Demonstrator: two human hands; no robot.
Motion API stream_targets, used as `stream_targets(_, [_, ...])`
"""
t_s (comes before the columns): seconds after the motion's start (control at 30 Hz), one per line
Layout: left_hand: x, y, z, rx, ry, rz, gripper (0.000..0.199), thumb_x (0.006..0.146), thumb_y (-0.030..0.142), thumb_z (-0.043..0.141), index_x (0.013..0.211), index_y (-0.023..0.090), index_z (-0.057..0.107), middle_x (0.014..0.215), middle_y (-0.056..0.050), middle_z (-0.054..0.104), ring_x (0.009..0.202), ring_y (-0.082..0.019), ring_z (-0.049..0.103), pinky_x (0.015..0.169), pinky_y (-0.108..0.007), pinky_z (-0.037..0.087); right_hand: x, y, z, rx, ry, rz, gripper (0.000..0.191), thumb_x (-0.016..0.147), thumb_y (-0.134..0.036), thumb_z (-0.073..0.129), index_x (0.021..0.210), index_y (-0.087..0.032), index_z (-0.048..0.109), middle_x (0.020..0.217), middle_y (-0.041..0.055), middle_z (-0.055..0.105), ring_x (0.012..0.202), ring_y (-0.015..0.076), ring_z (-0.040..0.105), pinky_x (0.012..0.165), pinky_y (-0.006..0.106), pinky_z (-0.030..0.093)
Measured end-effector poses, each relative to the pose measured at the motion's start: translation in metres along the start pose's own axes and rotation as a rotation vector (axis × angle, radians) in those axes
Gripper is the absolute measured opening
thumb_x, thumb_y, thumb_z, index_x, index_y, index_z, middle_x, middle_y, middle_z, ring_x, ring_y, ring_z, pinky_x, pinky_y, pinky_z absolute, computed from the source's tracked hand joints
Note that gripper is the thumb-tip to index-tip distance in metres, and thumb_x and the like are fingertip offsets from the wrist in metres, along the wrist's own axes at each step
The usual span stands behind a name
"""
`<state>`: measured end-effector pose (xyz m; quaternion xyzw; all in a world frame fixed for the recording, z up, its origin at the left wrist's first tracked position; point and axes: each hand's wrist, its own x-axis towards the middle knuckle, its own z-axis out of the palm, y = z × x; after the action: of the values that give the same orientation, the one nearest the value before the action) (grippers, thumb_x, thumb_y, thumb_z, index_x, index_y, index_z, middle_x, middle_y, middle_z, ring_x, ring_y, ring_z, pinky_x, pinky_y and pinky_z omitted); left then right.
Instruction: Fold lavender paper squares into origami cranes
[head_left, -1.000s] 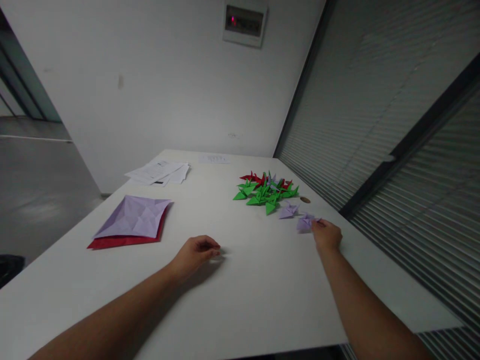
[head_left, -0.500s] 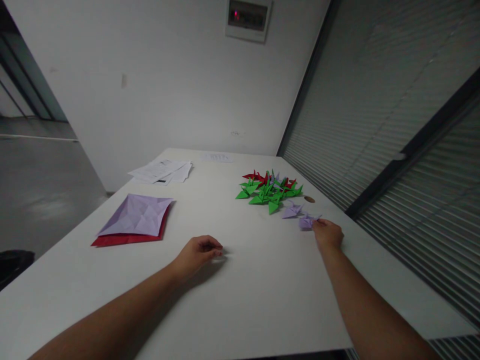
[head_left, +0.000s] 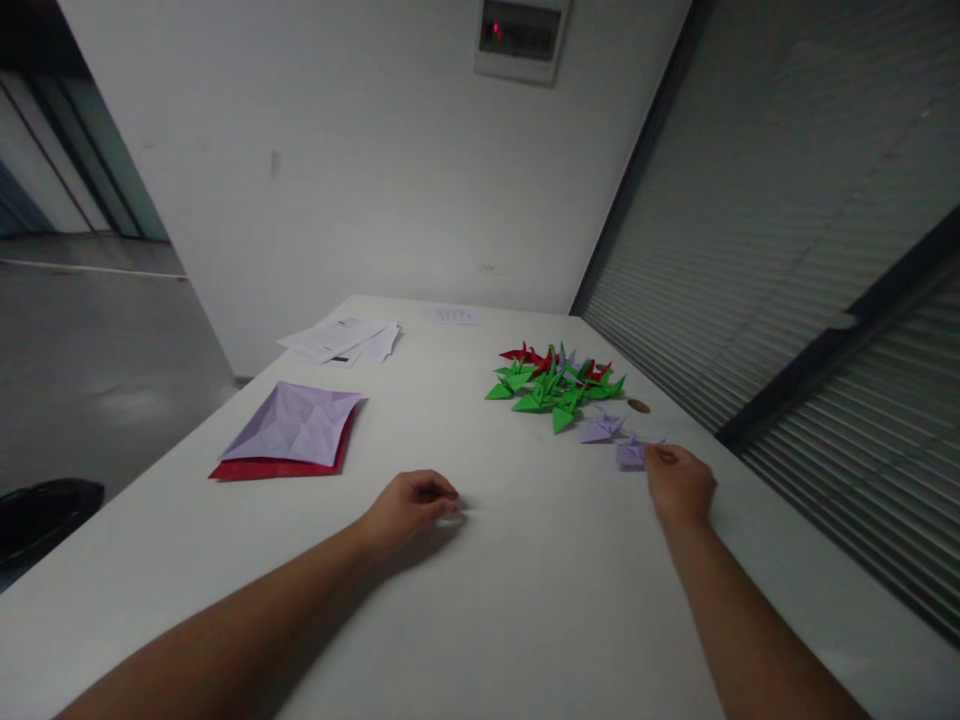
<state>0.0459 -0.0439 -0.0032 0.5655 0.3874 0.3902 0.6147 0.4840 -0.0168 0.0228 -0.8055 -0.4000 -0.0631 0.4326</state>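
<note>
My right hand (head_left: 680, 484) is at the right of the table, its fingers pinched at the right end of a lavender paper crane (head_left: 631, 455). Part of that crane is hidden behind the fingertips. Just beyond it lies another lavender paper crane (head_left: 601, 429), apart from my hand. A cluster of green paper cranes (head_left: 553, 388) sits farther back, with red paper cranes (head_left: 531, 356) and some lavender among them. My left hand (head_left: 411, 510) hovers over or rests on the table near the middle, fingers loosely curled with a gap at the thumb, holding nothing visible.
Creased lavender paper (head_left: 296, 425) lies over red paper (head_left: 277, 469) on the left. Printed sheets (head_left: 337, 340) are spread behind it. A round hole (head_left: 638, 406) is in the white tabletop (head_left: 517, 600). Blinds (head_left: 840, 440) border the right side; a black bin (head_left: 49, 515) stands left.
The view has shifted, so the scene sits slightly farther right. My right hand stays at the nearest lavender crane, a little lower. The left hand keeps its loose curl.
</note>
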Motion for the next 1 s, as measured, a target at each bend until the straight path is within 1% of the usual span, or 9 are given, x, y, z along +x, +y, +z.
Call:
stream_targets(0.13, [-0.002, 0.002, 0.000, -0.007, 0.004, -0.002, 0.034, 0.070, 0.037, 0.087, 0.089, 0.013, 0.073, 0.086, -0.011, 0.076, 0.079, -0.020, 0.071, 0.076, -0.033, 0.052, -0.033, -0.040, 0.001, 0.108, -0.096, -0.189, 0.032, 0.077, -0.045, 0.060, 0.078, -0.016, 0.075, 0.071, 0.0120, 0.074, 0.069, 0.0274, 0.066, 0.068, 0.036, 0.049])
stream_targets(0.3, [-0.004, 0.004, -0.001, -0.017, 0.006, 0.004, 0.034, 0.069, 0.038, 0.087, 0.089, 0.013, 0.073, 0.086, -0.010, 0.076, 0.080, -0.021, 0.071, 0.077, -0.034, 0.053, -0.108, -0.095, 0.018, 0.255, -0.484, -0.443, 0.027, 0.085, -0.039, 0.056, 0.074, -0.019, 0.070, 0.068, 0.0060, 0.071, 0.062, 0.0209, 0.065, 0.063, 0.030, 0.047])
stream_targets(0.37, [-0.004, 0.005, -0.003, -0.013, 0.014, 0.021, 0.035, 0.069, 0.039, 0.087, 0.089, 0.013, 0.074, 0.086, -0.010, 0.076, 0.080, -0.021, 0.071, 0.078, -0.035, 0.053, -0.136, -0.105, 0.026, 0.231, -0.589, -0.591, 0.023, 0.087, -0.033, 0.056, 0.071, -0.020, 0.068, 0.067, 0.0044, 0.069, 0.060, 0.0187, 0.061, 0.062, 0.028, 0.044])
stream_targets(0.43, [-0.004, 0.007, -0.005, -0.004, 0.029, 0.041, 0.034, 0.069, 0.040, 0.087, 0.088, 0.014, 0.074, 0.086, -0.010, 0.076, 0.080, -0.022, 0.071, 0.079, -0.035, 0.053, -0.155, -0.106, 0.031, 0.199, -0.584, -0.715, 0.025, 0.089, -0.026, 0.053, 0.066, -0.021, 0.064, 0.066, 0.0045, 0.065, 0.062, 0.0183, 0.058, 0.063, 0.029, 0.042])
stream_targets(0.5, [-0.004, 0.009, -0.008, 0.016, 0.041, 0.055, 0.034, 0.069, 0.041, 0.086, 0.088, 0.015, 0.074, 0.087, -0.010, 0.076, 0.081, -0.022, 0.071, 0.079, -0.035, 0.053, -0.165, -0.101, 0.033, 0.185, -0.653, -0.841, 0.024, 0.089, -0.022, 0.054, 0.067, -0.021, 0.063, 0.067, 0.0035, 0.064, 0.064, 0.0178, 0.056, 0.065, 0.028, 0.041])
stream_targets(0.7, [-0.006, 0.018, -0.013, 0.037, 0.066, 0.052, 0.033, 0.072, 0.044, 0.083, 0.088, 0.016, 0.074, 0.085, -0.008, 0.076, 0.083, -0.022, 0.071, 0.080, -0.034, 0.053, -0.161, -0.092, 0.030, 0.177, -0.647, -0.765, 0.023, 0.090, -0.024, 0.052, 0.071, -0.020, 0.064, 0.066, 0.0020, 0.062, 0.062, 0.0161, 0.054, 0.062, 0.027, 0.039])
stream_targets(0.87, [-0.005, 0.034, -0.016, 0.000, 0.143, 0.081, 0.030, 0.076, 0.043, 0.078, 0.087, 0.015, 0.073, 0.086, -0.009, 0.075, 0.085, -0.023, 0.072, 0.083, -0.035, 0.054, -0.158, -0.093, 0.029, 0.237, -0.673, -0.692, 0.025, 0.089, -0.028, 0.053, 0.068, -0.020, 0.063, 0.063, 0.0016, 0.062, 0.058, 0.0160, 0.055, 0.057, 0.026, 0.038])
stream_targets(0.93, [-0.005, 0.044, -0.023, 0.073, 0.168, 0.110, 0.028, 0.079, 0.042, 0.074, 0.085, 0.015, 0.072, 0.083, -0.009, 0.074, 0.080, -0.022, 0.072, 0.079, -0.035, 0.055, -0.158, -0.092, 0.029, 0.267, -0.677, -0.666, 0.026, 0.090, -0.030, 0.053, 0.068, -0.020, 0.063, 0.062, 0.0015, 0.062, 0.058, 0.0167, 0.056, 0.057, 0.026, 0.040])
stream_targets(1.0, [-0.006, 0.053, -0.035, 0.243, 0.176, 0.126, 0.025, 0.082, 0.041, 0.069, 0.082, 0.016, 0.072, 0.074, -0.007, 0.073, 0.072, -0.021, 0.070, 0.071, -0.032, 0.053, -0.158, -0.092, 0.029, 0.296, -0.682, -0.644, 0.026, 0.090, -0.032, 0.053, 0.069, -0.020, 0.064, 0.063, 0.0015, 0.063, 0.059, 0.0174, 0.058, 0.058, 0.026, 0.042])
